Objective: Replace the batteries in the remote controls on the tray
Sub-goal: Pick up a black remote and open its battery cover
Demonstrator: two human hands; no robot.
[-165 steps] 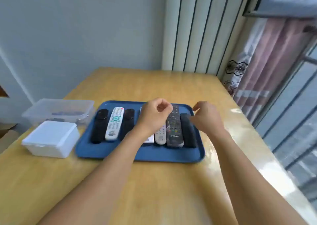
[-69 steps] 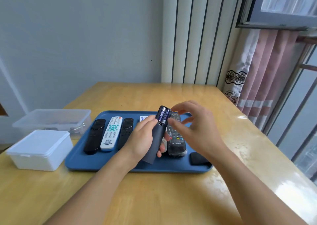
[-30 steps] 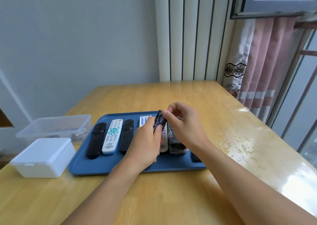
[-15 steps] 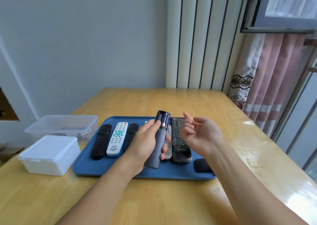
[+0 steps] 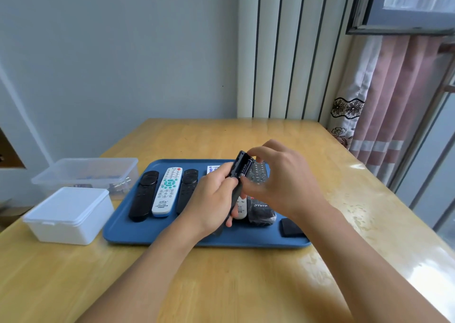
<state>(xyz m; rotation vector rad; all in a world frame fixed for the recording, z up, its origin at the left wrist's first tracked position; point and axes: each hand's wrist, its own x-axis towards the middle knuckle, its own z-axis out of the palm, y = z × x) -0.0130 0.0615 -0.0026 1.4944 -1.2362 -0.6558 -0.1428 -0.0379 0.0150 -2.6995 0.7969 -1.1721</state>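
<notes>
- The dark remote is held up over the blue tray, at 12 o'clock from the left hand.
- The left hand wraps it tight.
- The right hand pinches at a battery.
- Pull gently; keep the remote still.

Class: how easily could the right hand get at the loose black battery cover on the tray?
Probably easily. The battery cover lies bare at the tray's near right corner, below the right hand, with nothing over it. But that hand is busy at the held remote.

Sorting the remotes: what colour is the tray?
Blue tray, clearest in the head view.
</notes>
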